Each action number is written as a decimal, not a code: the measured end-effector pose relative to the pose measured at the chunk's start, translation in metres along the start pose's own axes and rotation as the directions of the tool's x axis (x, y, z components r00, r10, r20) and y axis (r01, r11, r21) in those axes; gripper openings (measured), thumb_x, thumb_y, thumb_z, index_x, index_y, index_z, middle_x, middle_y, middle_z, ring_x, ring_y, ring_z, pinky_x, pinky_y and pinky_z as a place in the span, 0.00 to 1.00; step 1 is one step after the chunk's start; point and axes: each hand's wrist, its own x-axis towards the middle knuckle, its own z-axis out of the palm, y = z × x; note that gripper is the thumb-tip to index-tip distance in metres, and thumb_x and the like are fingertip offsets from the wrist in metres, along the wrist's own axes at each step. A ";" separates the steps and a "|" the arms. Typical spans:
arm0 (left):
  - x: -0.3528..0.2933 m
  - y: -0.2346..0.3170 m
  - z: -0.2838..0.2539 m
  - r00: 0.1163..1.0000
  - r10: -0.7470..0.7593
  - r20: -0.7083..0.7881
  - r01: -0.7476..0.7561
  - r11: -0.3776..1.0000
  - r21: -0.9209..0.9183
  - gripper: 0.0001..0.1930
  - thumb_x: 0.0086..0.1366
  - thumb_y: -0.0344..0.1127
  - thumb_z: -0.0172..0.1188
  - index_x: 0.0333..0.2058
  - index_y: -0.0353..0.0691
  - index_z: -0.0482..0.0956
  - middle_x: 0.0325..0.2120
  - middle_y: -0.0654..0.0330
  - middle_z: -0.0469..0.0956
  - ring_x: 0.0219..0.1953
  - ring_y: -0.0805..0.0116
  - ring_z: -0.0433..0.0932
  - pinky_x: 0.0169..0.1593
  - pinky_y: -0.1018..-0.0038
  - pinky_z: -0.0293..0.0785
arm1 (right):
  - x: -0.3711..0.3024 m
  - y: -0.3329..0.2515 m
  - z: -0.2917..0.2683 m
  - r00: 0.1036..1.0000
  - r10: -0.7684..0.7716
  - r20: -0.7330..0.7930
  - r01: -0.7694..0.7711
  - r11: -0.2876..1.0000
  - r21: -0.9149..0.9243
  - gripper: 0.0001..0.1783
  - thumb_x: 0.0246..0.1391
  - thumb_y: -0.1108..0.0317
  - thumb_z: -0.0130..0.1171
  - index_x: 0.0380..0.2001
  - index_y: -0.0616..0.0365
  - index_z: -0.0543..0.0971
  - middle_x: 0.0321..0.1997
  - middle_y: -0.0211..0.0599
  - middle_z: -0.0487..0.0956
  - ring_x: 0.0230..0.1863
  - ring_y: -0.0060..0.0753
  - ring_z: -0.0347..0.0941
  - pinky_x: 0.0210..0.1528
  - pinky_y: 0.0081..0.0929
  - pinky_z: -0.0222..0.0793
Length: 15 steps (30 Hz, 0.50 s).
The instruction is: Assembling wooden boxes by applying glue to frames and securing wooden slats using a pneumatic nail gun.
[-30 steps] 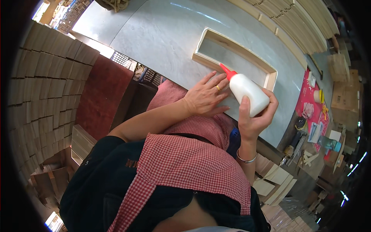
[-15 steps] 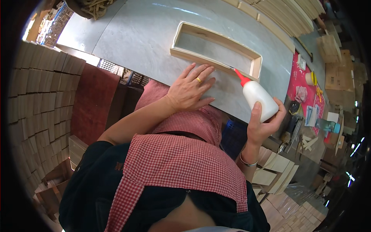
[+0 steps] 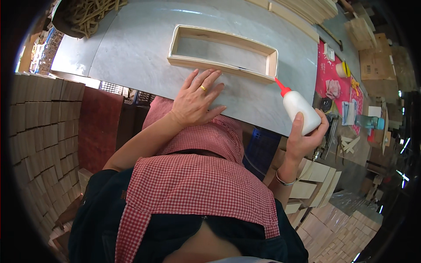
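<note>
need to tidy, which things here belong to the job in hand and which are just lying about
In use:
white squeeze bottle, in the right hand
wooden frame, by the left hand

Apparently lying about:
pink cloth
blue-capped bottle
cardboard box

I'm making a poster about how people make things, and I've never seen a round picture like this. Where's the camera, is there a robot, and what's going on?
There's no robot here, just a person's two bare hands. The camera sits on the person's head and looks down, so you see a red-and-white checked apron below. Its very wide lens makes straight edges look bent.

On the grey table lies a long, open wooden frame. The left hand holds nothing; its fingers are spread, with the fingertips at the frame's near side. The right hand holds a white bottle. Its red nozzle points to the frame's near right corner; I can't tell whether they touch.
</note>
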 end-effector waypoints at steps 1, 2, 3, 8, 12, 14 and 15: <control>0.001 0.000 0.001 1.000 -0.001 0.003 0.001 1.000 -0.002 0.26 0.61 0.54 0.63 0.52 0.42 0.78 0.67 0.53 0.64 0.69 0.54 0.61 0.73 0.55 0.50 | 0.001 0.002 0.000 1.000 0.004 -0.002 -0.004 1.000 0.006 0.26 0.51 0.65 0.66 0.52 0.60 0.70 0.48 0.43 0.75 0.43 0.40 0.72 0.46 0.33 0.71; 0.002 0.000 0.001 1.000 -0.001 0.006 0.001 1.000 -0.004 0.27 0.61 0.54 0.63 0.52 0.42 0.78 0.66 0.53 0.64 0.69 0.54 0.61 0.73 0.54 0.51 | 0.002 0.004 0.001 1.000 0.009 -0.005 -0.009 1.000 0.012 0.26 0.52 0.64 0.66 0.52 0.60 0.70 0.48 0.43 0.75 0.43 0.40 0.72 0.47 0.33 0.71; 0.002 0.000 0.001 1.000 -0.002 0.009 0.002 1.000 -0.005 0.27 0.61 0.54 0.63 0.53 0.42 0.78 0.66 0.53 0.64 0.69 0.53 0.61 0.73 0.54 0.51 | 0.004 0.006 0.002 1.000 0.013 -0.007 -0.013 1.000 0.019 0.26 0.52 0.64 0.66 0.52 0.61 0.70 0.48 0.44 0.75 0.43 0.40 0.72 0.47 0.33 0.71; 0.005 0.001 -0.002 1.000 -0.010 0.018 0.011 1.000 -0.015 0.27 0.61 0.53 0.64 0.52 0.42 0.77 0.66 0.52 0.64 0.69 0.54 0.62 0.73 0.53 0.51 | 0.007 0.015 0.016 0.977 0.203 -0.061 -0.190 0.966 0.177 0.24 0.53 0.63 0.65 0.49 0.60 0.69 0.46 0.43 0.74 0.42 0.39 0.71 0.47 0.35 0.71; 0.007 0.004 -0.006 1.000 0.005 0.015 -0.005 1.000 0.003 0.27 0.60 0.52 0.65 0.53 0.41 0.77 0.66 0.52 0.64 0.68 0.53 0.63 0.72 0.52 0.52 | 0.043 0.052 0.025 0.955 0.233 -0.181 -0.187 0.952 0.242 0.23 0.52 0.62 0.65 0.46 0.60 0.68 0.45 0.42 0.72 0.41 0.37 0.69 0.46 0.34 0.70; 0.005 0.006 -0.009 0.998 -0.036 0.055 0.035 0.999 0.019 0.27 0.60 0.51 0.65 0.54 0.41 0.78 0.66 0.51 0.64 0.68 0.52 0.63 0.72 0.52 0.52 | 0.065 0.074 0.030 0.943 0.226 -0.245 -0.164 0.954 0.250 0.23 0.52 0.62 0.66 0.43 0.61 0.66 0.43 0.41 0.70 0.40 0.35 0.67 0.45 0.34 0.69; 0.005 0.007 -0.011 0.999 -0.011 0.049 0.011 1.000 0.015 0.27 0.60 0.51 0.65 0.54 0.41 0.78 0.66 0.51 0.64 0.68 0.52 0.63 0.72 0.52 0.52 | 0.084 0.091 0.028 0.941 0.224 -0.253 -0.180 0.966 0.184 0.24 0.50 0.60 0.67 0.41 0.59 0.64 0.42 0.42 0.70 0.40 0.37 0.68 0.47 0.35 0.69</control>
